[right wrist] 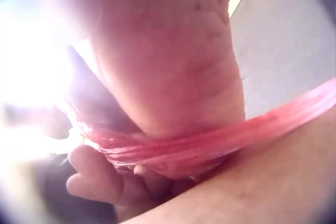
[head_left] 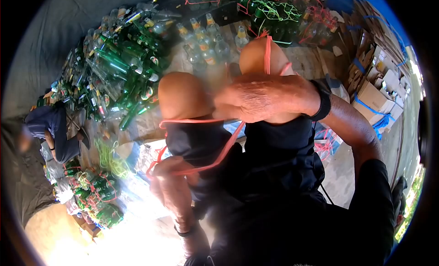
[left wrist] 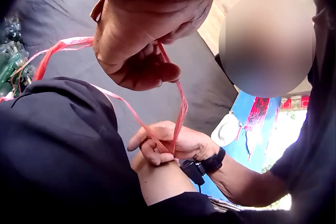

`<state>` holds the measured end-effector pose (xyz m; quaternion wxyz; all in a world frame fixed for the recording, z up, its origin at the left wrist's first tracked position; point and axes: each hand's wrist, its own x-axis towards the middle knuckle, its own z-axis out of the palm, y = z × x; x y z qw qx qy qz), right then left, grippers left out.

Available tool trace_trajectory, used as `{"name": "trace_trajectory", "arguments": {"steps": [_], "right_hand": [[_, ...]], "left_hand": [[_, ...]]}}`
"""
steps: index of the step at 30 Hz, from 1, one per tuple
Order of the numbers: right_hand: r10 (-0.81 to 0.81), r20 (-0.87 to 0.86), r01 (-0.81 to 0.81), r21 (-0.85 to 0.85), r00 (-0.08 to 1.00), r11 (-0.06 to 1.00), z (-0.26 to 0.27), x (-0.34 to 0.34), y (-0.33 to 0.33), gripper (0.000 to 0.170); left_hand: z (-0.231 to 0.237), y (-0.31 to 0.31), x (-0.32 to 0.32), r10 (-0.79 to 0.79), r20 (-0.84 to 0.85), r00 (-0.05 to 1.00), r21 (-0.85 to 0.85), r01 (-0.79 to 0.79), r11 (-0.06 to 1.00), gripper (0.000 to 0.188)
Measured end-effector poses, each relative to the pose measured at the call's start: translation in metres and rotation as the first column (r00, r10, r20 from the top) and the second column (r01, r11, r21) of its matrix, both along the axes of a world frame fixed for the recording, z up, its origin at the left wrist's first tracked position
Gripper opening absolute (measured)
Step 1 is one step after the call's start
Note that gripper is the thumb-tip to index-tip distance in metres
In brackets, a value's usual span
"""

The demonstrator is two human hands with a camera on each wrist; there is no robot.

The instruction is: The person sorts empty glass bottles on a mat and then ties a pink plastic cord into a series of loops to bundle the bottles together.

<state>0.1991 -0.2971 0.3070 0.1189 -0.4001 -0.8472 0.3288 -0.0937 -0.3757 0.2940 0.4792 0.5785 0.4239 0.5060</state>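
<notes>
Pink plastic twine [head_left: 196, 121] runs across the bent knees of the seated wearer, just above the black shorts [head_left: 283, 149]. My left hand [head_left: 171, 177] is beside the left thigh and grips a loop of it with curled fingers. Over the other knee [head_left: 258, 55], my right hand [head_left: 260, 99] pinches another part of the twine. In the left wrist view, a strand stretches between the left hand [left wrist: 152, 29] and the right hand [left wrist: 181, 142]. Flattened twine [right wrist: 210, 145] crosses the right palm [right wrist: 173, 61] in the right wrist view.
A large heap of green and clear bottles [head_left: 116, 67] lies at the left. Clear bottles [head_left: 208, 42] stand ahead of the knees. Twine-tied bottles [head_left: 98, 188] are at lower left, near another seated person [head_left: 48, 126]. Bundled cardboard [head_left: 372, 99] leans at the right.
</notes>
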Motion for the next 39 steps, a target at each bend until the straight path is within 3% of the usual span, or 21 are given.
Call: {"name": "trace_trajectory", "arguments": {"steps": [3, 5, 6, 7, 9, 11, 14, 16, 17, 19, 20, 22, 26, 28, 29, 31, 33, 35, 36, 39], "right_hand": [[0.056, 0.025, -0.054, -0.082, 0.998, 0.995, 0.007, 0.001, 0.006, 0.028], [-0.069, -0.228, 0.002, -0.284, 0.971, 0.959, 0.010, 0.010, 0.010, 0.026], [-0.154, -0.321, 0.052, -0.304, 0.935, 0.951, 0.018, 0.014, 0.006, 0.027], [-0.148, -0.319, 0.049, -0.300, 0.936, 0.953, 0.020, 0.023, 0.005, 0.027], [-0.272, -0.389, 0.266, -0.072, 0.880, 0.961, 0.023, 0.044, 0.005, 0.026], [-0.629, -0.397, 0.459, -0.444, 0.668, 0.769, 0.038, 0.068, -0.003, 0.032], [-0.612, -0.742, 0.408, -0.487, 0.274, 0.772, 0.023, 0.123, -0.006, 0.028], [-0.582, -0.802, 0.452, -0.473, 0.133, 0.756, 0.022, 0.167, -0.012, 0.029], [-0.612, -0.791, 0.520, -0.522, 0.002, 0.676, 0.019, 0.190, -0.015, 0.028], [-0.577, -0.809, 0.527, -0.540, -0.110, 0.656, 0.010, 0.245, -0.029, 0.026], [-0.576, -0.810, 0.531, -0.537, -0.106, 0.656, 0.006, 0.265, -0.038, 0.026], [-0.501, -0.812, 0.720, -0.536, -0.298, 0.441, -0.007, 0.306, -0.058, 0.023], [-0.390, -0.844, 0.712, -0.526, -0.368, 0.465, -0.050, 0.416, -0.105, 0.023], [-0.301, -0.764, 0.709, -0.643, -0.570, 0.290, -0.064, 0.451, -0.126, 0.022], [-0.299, -0.765, 0.711, -0.642, -0.570, 0.287, -0.068, 0.462, -0.135, 0.022], [-0.343, -0.751, 0.805, -0.593, -0.564, -0.024, -0.075, 0.485, -0.154, 0.025], [-0.213, -0.770, 0.799, -0.581, -0.602, -0.156, -0.091, 0.540, -0.176, 0.022], [-0.271, -0.767, 0.810, -0.517, -0.582, -0.278, -0.082, 0.568, -0.192, 0.025], [-0.265, -0.743, 0.764, -0.477, -0.614, -0.434, -0.052, 0.522, -0.181, 0.029], [-0.351, -0.798, 0.822, -0.286, -0.489, -0.493, -0.041, 0.580, -0.196, 0.033]], "left_hand": [[-0.002, 0.000, -0.001, -0.018, 0.015, 1.000, -0.018, 0.019, 1.000, 0.049], [0.002, 0.001, 0.002, -0.015, 0.020, 1.000, -0.018, 0.015, 1.000, 0.049], [0.004, 0.001, 0.005, -0.017, 0.024, 1.000, -0.023, 0.018, 1.000, 0.050], [0.004, 0.002, 0.008, -0.013, 0.027, 1.000, -0.019, 0.013, 1.000, 0.050], [0.005, 0.003, 0.013, -0.006, 0.108, 0.994, -0.067, 0.013, 0.998, 0.050], [0.009, 0.005, 0.014, -0.017, 0.107, 0.994, -0.056, 0.023, 0.998, 0.050], [0.014, 0.007, 0.014, 0.018, 0.097, 0.995, -0.185, 0.000, 0.983, 0.054], [0.015, 0.011, 0.017, 0.016, 0.068, 0.998, -0.202, -0.002, 0.979, 0.057], [0.015, 0.011, 0.018, 0.015, 0.073, 0.997, -0.202, 0.000, 0.979, 0.057], [0.015, 0.013, 0.022, -0.032, 0.080, 0.996, -0.206, 0.048, 0.977, 0.059], [0.016, 0.014, 0.024, -0.034, 0.084, 0.996, -0.205, 0.050, 0.977, 0.059], [0.017, 0.014, 0.027, -0.057, 0.075, 0.996, -0.205, 0.071, 0.976, 0.059], [0.016, 0.016, 0.026, -0.062, 0.052, 0.997, -0.194, 0.071, 0.978, 0.059], [0.015, 0.017, 0.026, -0.054, 0.039, 0.998, -0.188, 0.060, 0.980, 0.059], [0.015, 0.018, 0.026, -0.058, 0.041, 0.998, -0.188, 0.064, 0.980, 0.059], [0.014, 0.018, 0.026, -0.058, 0.042, 0.997, -0.180, 0.065, 0.982, 0.059], [0.012, 0.019, 0.026, -0.058, 0.049, 0.997, -0.186, 0.066, 0.980, 0.059], [0.011, 0.020, 0.027, -0.058, 0.051, 0.997, -0.190, 0.067, 0.979, 0.059], [0.011, 0.019, 0.027, -0.055, 0.037, 0.998, -0.202, 0.062, 0.978, 0.059], [0.010, 0.019, 0.029, -0.060, 0.020, 0.998, -0.214, 0.062, 0.975, 0.058]]}}
